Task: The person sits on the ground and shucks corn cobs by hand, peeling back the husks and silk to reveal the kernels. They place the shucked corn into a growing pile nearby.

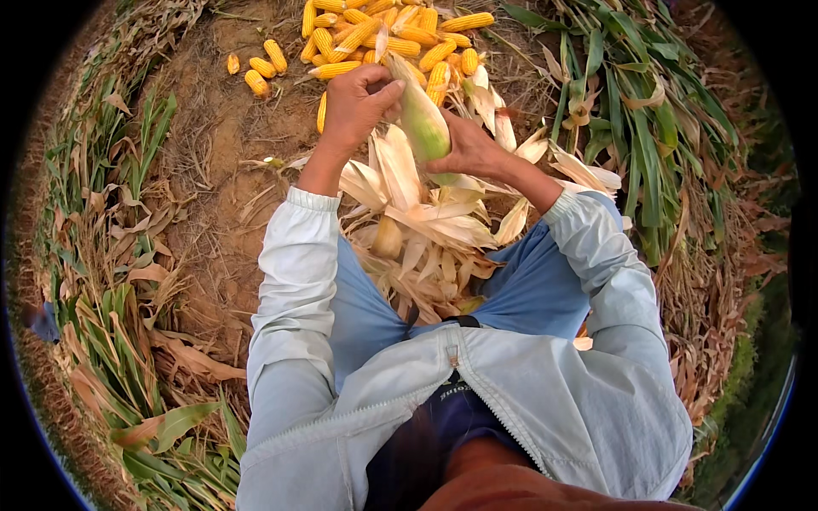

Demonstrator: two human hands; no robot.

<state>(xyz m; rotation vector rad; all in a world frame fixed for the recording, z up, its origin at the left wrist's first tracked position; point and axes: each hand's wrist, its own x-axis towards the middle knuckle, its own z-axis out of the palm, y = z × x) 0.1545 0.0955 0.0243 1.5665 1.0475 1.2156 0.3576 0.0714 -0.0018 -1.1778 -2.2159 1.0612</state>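
An ear of corn in its pale green husk [423, 124] is held up in front of me, its dry tip pointing away. My right hand [471, 145] grips its thick green base from the right. At the upper left side of the ear, my left hand [363, 99] has thumb and fingers pinched together on the husk's edge; what lies under the fingertips is partly hidden. Beneath the ear, stripped dry husks [441, 223] are heaped between my legs. Just beyond my hands lies a pile of bare yellow corn cobs [396, 46].
Several bare cobs [257, 84] lie apart on the brown soil [217, 140] at the left. Cut corn stalks with green leaves [645, 147] are heaped along my right. More stalks and dry leaves [121, 358] line the left side.
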